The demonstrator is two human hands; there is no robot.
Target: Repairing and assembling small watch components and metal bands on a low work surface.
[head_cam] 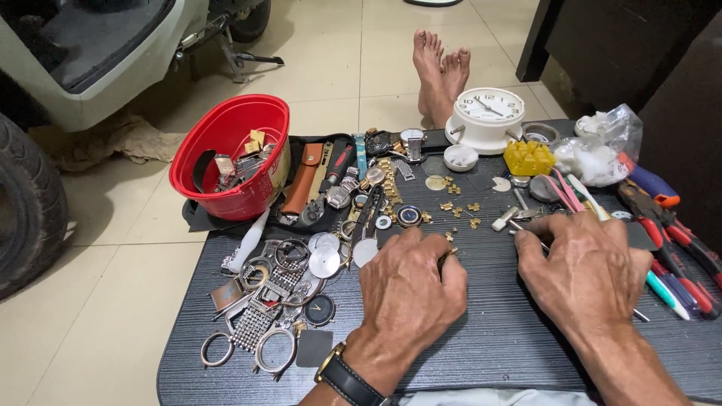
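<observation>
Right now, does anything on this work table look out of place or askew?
The red bowl of watch parts sits tilted at the table's far left corner, leaning toward the hands. Small gold links lie scattered loose beyond the left hand and right hand.

Bare forearms without sleeves; the left hand [410, 289] has a gold-cased, black-strapped wristwatch [344, 376] at its wrist.

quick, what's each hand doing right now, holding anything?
Left hand: closed, pinching a small gold part at its fingertips.
Right hand: closed on a thin metal tool.
</observation>
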